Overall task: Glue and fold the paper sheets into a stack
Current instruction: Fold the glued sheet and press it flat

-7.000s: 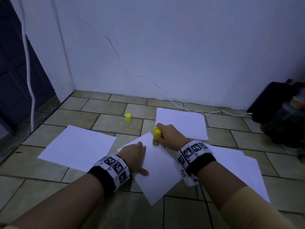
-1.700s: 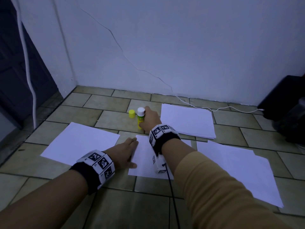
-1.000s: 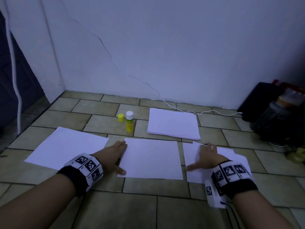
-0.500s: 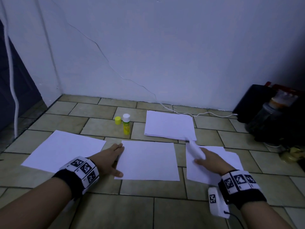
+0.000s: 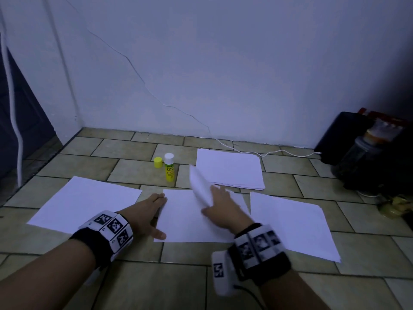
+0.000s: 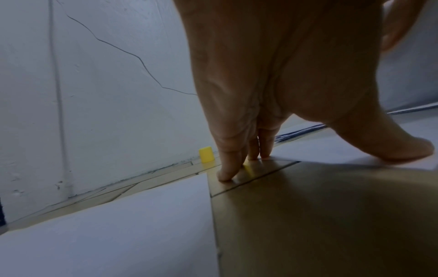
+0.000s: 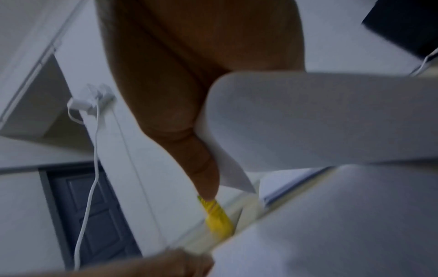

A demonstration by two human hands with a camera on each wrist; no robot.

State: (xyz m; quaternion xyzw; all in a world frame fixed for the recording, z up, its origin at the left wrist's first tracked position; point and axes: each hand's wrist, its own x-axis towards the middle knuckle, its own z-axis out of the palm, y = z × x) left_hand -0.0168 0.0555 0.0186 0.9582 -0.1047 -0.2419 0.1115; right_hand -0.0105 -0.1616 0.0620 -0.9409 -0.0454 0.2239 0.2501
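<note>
Head view: I am carrying a loose sheet (image 5: 200, 186) in my right hand (image 5: 220, 208), fingers pinching it, over the middle sheet (image 5: 185, 220).
Left hand (image 5: 146, 212), flat-fingered at nine o'clock, is pinning that sheet against sliding; glue stick (image 5: 169, 167) standing uncapped at twelve, within reach.

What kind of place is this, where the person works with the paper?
Probably a room corner in a home: a tiled floor, a cracked white wall, a dark door at the left.

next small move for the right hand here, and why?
Probably lower the lifted sheet flat onto the middle sheet and line up the edges. The right hand holds it curled above that sheet, the left hand pins the middle sheet's left edge, and the glue stick stands aside uncapped.
</note>
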